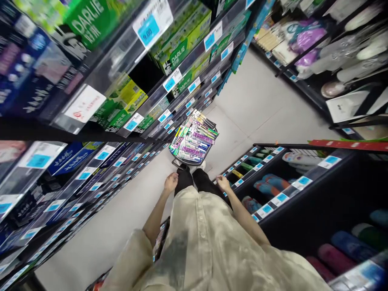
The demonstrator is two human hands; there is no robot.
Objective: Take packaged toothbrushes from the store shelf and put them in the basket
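Note:
My left hand (171,182) hangs beside my left thigh, fingers loosely curled in, with nothing visible in it. On the other side, my right hand (223,183) is near my right thigh, close to the low shelf; its fingers are also curled and I see nothing in them. Neither hand touches the shopping basket (173,154), which stands on the floor just in front of my feet. Many packaged toothbrushes (197,139) are heaped in it, in purple, green and white packs. The basket's dark handle (178,165) lies folded toward me.
Tall shelves on the left hold Darlie toothpaste boxes (178,54) and dark blue boxes (39,81) above blue price tags (148,31). A low shelf unit (291,190) with slippers (269,184) stands close on the right. Pale floor (242,109) runs ahead toward racks of footwear (351,52).

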